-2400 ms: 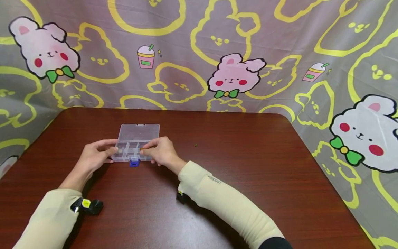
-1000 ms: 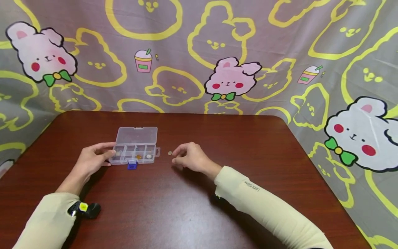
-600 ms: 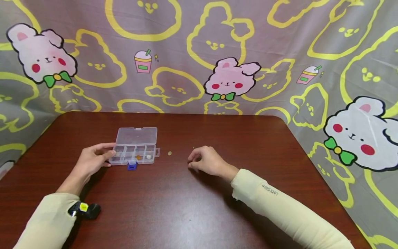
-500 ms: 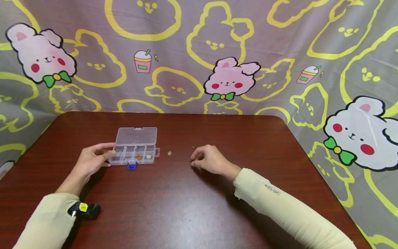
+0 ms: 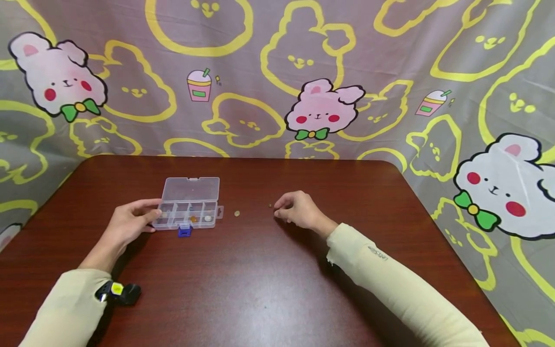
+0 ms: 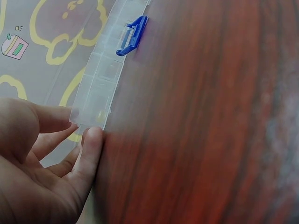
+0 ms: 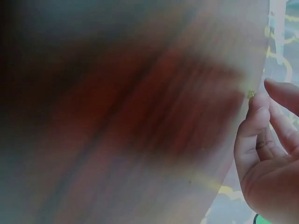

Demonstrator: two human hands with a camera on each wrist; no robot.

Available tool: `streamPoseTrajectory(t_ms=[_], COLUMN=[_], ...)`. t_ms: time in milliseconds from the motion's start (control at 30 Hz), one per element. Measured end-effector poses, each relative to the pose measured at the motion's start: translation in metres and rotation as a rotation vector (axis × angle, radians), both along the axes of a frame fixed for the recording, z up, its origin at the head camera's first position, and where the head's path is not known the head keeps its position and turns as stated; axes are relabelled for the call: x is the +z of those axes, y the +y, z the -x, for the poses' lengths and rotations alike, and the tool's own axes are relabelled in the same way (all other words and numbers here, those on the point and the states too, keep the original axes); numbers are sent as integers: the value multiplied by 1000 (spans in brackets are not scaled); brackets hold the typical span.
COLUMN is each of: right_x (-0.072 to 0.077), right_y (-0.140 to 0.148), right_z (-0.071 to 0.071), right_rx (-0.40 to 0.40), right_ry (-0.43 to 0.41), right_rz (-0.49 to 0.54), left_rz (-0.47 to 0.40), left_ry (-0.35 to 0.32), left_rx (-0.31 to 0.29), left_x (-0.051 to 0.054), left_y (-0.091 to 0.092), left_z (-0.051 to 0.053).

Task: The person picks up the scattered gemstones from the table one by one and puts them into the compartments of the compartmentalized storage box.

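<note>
A clear plastic compartment box (image 5: 210,224) with a blue latch (image 5: 184,232) stands with its lid (image 5: 191,189) raised. My left hand (image 5: 130,224) grips its left end between thumb and fingers, also plain in the left wrist view. An orange piece (image 5: 193,219) and a white piece (image 5: 208,219) lie in front compartments. To the right, my right hand (image 5: 301,210) hovers low over the table, thumb and forefinger slightly apart. Just left of its fingertips is a tiny yellow-green piece (image 7: 251,94), too small to identify. A small pale round piece (image 5: 236,213) lies between the box and that hand.
The brown wooden table (image 5: 243,270) reaches back to a patterned cloth (image 5: 243,62). A black wrist device (image 5: 123,293) with a yellow label sits on the left sleeve. The box's hanging tab (image 5: 220,212) juts out to its right.
My right hand has left the box, where the orange piece now lies, and moved right to the tiny yellow-green piece. The pale round piece has come into view. My left hand keeps its grip.
</note>
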State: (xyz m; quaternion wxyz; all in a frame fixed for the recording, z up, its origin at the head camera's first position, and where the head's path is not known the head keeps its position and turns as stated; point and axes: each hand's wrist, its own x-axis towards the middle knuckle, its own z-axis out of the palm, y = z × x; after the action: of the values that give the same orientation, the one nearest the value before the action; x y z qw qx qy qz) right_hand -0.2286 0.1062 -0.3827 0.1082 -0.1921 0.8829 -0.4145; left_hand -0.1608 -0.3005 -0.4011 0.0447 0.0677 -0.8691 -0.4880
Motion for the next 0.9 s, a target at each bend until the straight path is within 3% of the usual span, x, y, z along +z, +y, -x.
streamPoseTrajectory(t_ms=[167,400,900], right_x=[-1,-2,-3], right_y=[-4,-11,-20], right_z=[10,20,25], right_rx=[-48,-72,-86], right_ry=[-36,-75,-105], right_rz=[43,29,-37], left_rz=[3,4,1], left_ry=[6,7,-5], left_rx=[3,4,9], left_x=[0,-1,0], left_y=[0,0,1], left_z=[0,0,0])
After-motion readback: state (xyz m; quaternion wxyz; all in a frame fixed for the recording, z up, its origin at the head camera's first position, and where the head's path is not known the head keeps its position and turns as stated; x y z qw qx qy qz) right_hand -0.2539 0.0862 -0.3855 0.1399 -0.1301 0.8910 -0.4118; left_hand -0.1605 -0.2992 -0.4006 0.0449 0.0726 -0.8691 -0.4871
